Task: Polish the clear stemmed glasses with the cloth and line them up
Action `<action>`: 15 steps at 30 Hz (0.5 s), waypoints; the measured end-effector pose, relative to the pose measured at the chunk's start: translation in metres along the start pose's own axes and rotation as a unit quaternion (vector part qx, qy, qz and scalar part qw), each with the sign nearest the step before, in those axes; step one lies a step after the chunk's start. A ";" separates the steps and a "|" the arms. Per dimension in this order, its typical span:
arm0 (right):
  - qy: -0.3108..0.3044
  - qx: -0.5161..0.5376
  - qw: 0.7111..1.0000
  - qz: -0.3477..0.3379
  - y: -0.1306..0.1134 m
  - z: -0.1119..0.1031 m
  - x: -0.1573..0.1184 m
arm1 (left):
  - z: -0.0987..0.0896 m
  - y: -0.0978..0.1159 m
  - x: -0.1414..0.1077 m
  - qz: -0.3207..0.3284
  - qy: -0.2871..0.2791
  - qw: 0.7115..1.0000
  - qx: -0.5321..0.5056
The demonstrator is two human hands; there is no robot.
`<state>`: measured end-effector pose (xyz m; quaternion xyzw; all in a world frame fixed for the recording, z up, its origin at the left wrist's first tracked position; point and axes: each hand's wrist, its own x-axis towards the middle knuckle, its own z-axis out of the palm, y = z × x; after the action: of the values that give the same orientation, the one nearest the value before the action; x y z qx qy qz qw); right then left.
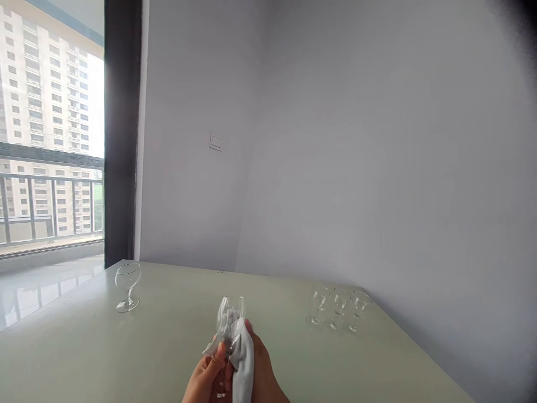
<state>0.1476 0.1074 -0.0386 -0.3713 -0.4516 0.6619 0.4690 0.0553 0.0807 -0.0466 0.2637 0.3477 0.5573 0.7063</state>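
A clear stemmed glass (pixel 231 305) is held upright at the bottom middle of the view, its bowl above my fingers. My left hand (pixel 207 372) is closed around its lower bowl and stem, with the thumb pressed on the front. A light grey cloth (pixel 244 361) wraps the bowl and hangs down between my hands. Pressing the cloth against the glass's right side is my right hand (pixel 262 366), its fingers mostly hidden behind the cloth. The foot of the glass shows low, near the frame's bottom edge.
On the pale green table (pixel 168 324), one stemmed glass (pixel 128 285) stands at the far left. Three more glasses (pixel 337 308) stand in a row at the right. Behind the table are a grey wall with a switch (pixel 215 141) and, leftward, a window with a railing.
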 end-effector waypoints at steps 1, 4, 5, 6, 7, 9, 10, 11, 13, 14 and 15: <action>0.030 -0.057 0.996 -0.065 0.000 -0.001 -0.001 | -0.001 0.003 0.001 0.021 0.045 0.998 0.028; 0.099 -0.246 0.939 -0.221 -0.007 -0.008 -0.004 | -0.006 0.008 0.006 0.123 0.126 0.976 0.129; 0.112 -0.295 0.915 -0.252 -0.010 -0.013 -0.004 | -0.007 0.007 0.008 0.153 0.134 0.967 0.157; 0.127 -0.333 0.891 -0.280 -0.014 -0.017 -0.005 | -0.007 0.005 0.008 0.172 0.134 0.959 0.179; 0.142 -0.365 0.866 -0.311 -0.018 -0.021 -0.005 | -0.007 0.002 0.009 0.183 0.127 0.955 0.194; 0.154 -0.430 0.808 -0.372 -0.026 -0.027 -0.006 | -0.006 -0.005 0.008 0.186 0.103 0.955 0.209; 0.150 -0.470 0.775 -0.394 -0.029 -0.027 -0.007 | -0.005 -0.008 0.007 0.184 0.090 0.955 0.214; 0.138 -0.511 0.743 -0.409 -0.032 -0.027 -0.009 | -0.005 -0.011 0.006 0.183 0.078 0.955 0.219; 0.114 -0.587 0.679 -0.426 -0.034 -0.022 -0.013 | -0.006 -0.013 0.004 0.179 0.064 0.957 0.220; 0.116 -0.616 0.648 -0.434 -0.033 -0.018 -0.015 | -0.007 -0.012 0.003 0.175 0.064 0.958 0.217; 0.123 -0.635 0.619 -0.445 -0.031 -0.013 -0.017 | -0.008 -0.011 0.002 0.171 0.067 0.960 0.213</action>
<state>0.1733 0.0996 -0.0123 -0.4086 -0.8074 -0.1320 0.4046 0.0554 0.0801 -0.0603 0.4252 0.4547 0.5993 0.5033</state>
